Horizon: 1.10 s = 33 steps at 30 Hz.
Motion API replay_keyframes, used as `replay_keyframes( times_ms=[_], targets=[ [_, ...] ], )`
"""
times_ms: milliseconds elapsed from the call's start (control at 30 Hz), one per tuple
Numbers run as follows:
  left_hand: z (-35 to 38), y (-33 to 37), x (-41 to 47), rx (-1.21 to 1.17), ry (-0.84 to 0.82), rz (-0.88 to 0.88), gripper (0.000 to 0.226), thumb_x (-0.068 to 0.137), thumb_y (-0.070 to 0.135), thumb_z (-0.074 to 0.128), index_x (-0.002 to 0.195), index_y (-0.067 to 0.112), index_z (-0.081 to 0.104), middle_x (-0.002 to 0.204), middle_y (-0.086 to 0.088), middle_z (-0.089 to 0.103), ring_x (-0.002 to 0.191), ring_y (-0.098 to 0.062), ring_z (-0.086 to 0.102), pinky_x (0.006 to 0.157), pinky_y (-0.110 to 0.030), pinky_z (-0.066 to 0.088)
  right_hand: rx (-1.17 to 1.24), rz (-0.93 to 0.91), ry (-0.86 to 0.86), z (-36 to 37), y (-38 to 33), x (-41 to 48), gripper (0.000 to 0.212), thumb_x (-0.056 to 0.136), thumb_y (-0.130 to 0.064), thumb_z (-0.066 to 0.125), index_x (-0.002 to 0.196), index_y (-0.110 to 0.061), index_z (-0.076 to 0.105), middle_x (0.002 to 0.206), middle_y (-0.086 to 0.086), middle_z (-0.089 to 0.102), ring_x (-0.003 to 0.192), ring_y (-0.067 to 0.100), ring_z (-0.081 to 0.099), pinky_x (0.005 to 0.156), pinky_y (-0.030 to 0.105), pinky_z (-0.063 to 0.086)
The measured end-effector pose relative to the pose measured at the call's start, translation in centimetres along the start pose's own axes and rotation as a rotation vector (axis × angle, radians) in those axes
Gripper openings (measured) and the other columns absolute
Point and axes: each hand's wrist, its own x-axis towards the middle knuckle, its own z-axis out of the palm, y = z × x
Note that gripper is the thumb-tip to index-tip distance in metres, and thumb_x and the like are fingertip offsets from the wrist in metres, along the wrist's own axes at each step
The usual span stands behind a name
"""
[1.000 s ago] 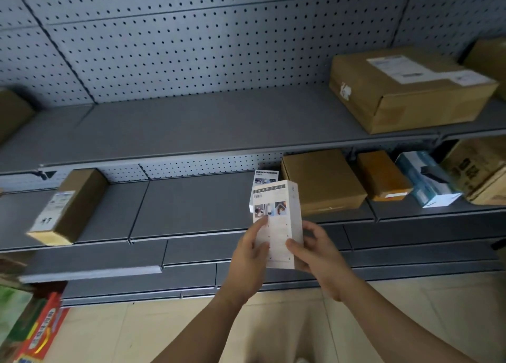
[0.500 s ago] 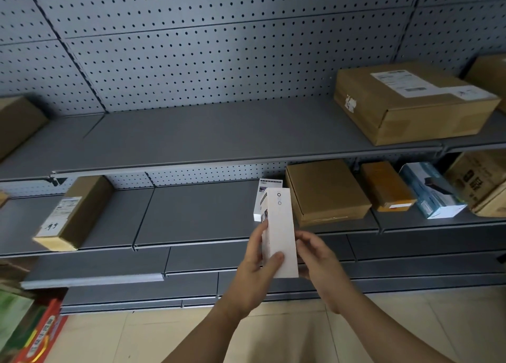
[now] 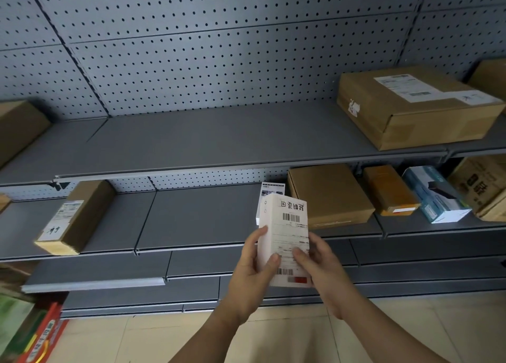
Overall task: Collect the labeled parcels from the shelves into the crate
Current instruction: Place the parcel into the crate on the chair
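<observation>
I hold a small white box [image 3: 287, 225] upright in front of the middle shelf. Its face with a shipping label and barcodes is turned toward me. My left hand [image 3: 256, 269] grips its left edge with the thumb on the front. My right hand [image 3: 319, 267] holds its right side, fingers on the label. Another white box [image 3: 269, 191] stands on the shelf just behind it. Labeled brown parcels lie on the shelves: a long one [image 3: 74, 217] at the left and a large one [image 3: 413, 105] on the upper shelf at the right. No crate is in view.
Grey metal shelves [image 3: 191, 141] with a pegboard back fill the view. On the middle shelf right of my hands lie a brown box [image 3: 328, 195], an orange-brown box [image 3: 388, 190], a blue-and-white box [image 3: 435, 195] and a printed carton [image 3: 484, 187]. Colourful cartons [image 3: 32, 332] sit at lower left on the tiled floor.
I have turned the white box in my hands: first a printed face showed, then a narrow plain side, now the shipping-label face. The hands stayed in place.
</observation>
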Motion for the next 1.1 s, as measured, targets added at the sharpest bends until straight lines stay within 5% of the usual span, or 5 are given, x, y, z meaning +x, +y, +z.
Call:
replay_keyframes(
  times_ms=[300, 500, 733, 933, 1100],
  targets=[
    [-0.4, -0.1, 0.1, -0.159, 0.003, -0.058, 0.049, 0.099, 0.008, 0.059, 0.134, 0.035, 0.039, 0.125, -0.016, 0.069, 0.118, -0.036, 0.064, 0.102, -0.053, 0.052, 0.033, 0.074, -0.042, 0.8, 0.3, -0.5, 0.048, 0.096, -0.023, 0.069, 0.127, -0.052, 0.047, 0.103, -0.006, 0.078, 0.098, 0.026, 0.075, 0.083, 0.05, 0.063],
    [-2.6, 2.4, 2.3, -0.139, 0.052, -0.105, 0.063, 0.09, 0.023, 0.073, 0.137, 0.042, 0.035, 0.118, -0.016, 0.07, 0.106, -0.035, 0.07, 0.083, -0.048, 0.06, -0.185, 0.08, -0.16, -2.3, -1.9, -0.4, 0.048, 0.093, -0.01, 0.07, 0.126, -0.043, 0.057, 0.105, 0.0, 0.079, 0.095, 0.026, 0.077, 0.085, 0.05, 0.062],
    [-5.1, 5.0, 3.9, 0.01, -0.171, -0.241, 0.039, 0.095, 0.017, 0.068, 0.132, 0.024, 0.058, 0.122, -0.014, 0.071, 0.113, -0.037, 0.068, 0.096, -0.062, 0.053, -0.443, 0.056, -0.306, -4.7, -5.9, 0.8, 0.042, 0.093, -0.014, 0.072, 0.124, -0.041, 0.063, 0.11, -0.004, 0.077, 0.098, 0.017, 0.076, 0.083, 0.039, 0.063],
    [-2.6, 2.9, 2.5, -0.187, 0.063, -0.098, 0.032, 0.103, 0.015, 0.054, 0.13, 0.031, 0.052, 0.122, -0.012, 0.07, 0.113, -0.03, 0.068, 0.088, -0.045, 0.059, 0.027, -0.033, 0.099, -4.1, -4.2, 1.5, 0.06, 0.087, -0.025, 0.073, 0.14, -0.041, 0.048, 0.117, 0.001, 0.074, 0.104, 0.023, 0.072, 0.087, 0.046, 0.06],
    [0.8, 1.6, 1.7, -0.36, 0.288, -0.053, 0.049, 0.103, 0.013, 0.054, 0.136, 0.047, 0.041, 0.125, -0.013, 0.066, 0.118, -0.029, 0.065, 0.092, -0.053, 0.058, 0.303, 0.086, 0.195, -0.6, -1.3, -0.6, 0.084, 0.068, -0.04, 0.08, 0.14, -0.043, 0.038, 0.115, -0.001, 0.073, 0.109, 0.028, 0.069, 0.091, 0.049, 0.058]
  ],
)
